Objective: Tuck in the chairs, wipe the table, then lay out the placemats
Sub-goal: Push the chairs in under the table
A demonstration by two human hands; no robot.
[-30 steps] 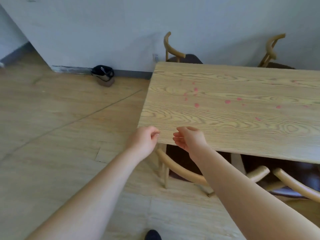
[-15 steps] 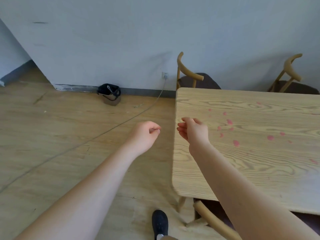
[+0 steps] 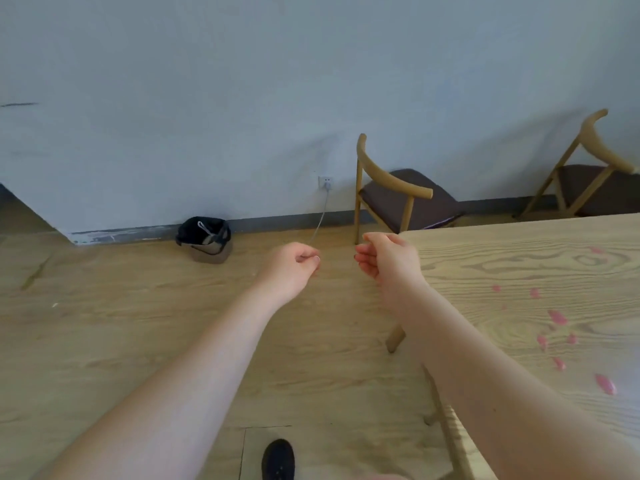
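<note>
A light wooden table (image 3: 519, 268) fills the right side, with several pink stains (image 3: 557, 317) on its top. Beyond its far corner a wooden chair (image 3: 394, 185) with a dark seat cushion stands away from the table, near the wall. A second such chair (image 3: 595, 147) stands at the far right. My left hand (image 3: 294, 265) is held out over the floor, fingers curled in, holding nothing. My right hand (image 3: 388, 261) hovers by the table's far left corner, fingers loosely bent and empty. No cloth or placemats are in view.
A small bin with a black bag (image 3: 207, 239) sits against the grey wall. A cable hangs from a wall socket (image 3: 325, 183) to the floor. My dark shoe (image 3: 278, 459) is on the wooden floor. A table leg (image 3: 394, 337) shows under the corner.
The view has swung left and up along the table's end; the near chairs under the table have left view, and the far chairs and wall show more. Both hands stay raised and empty.
</note>
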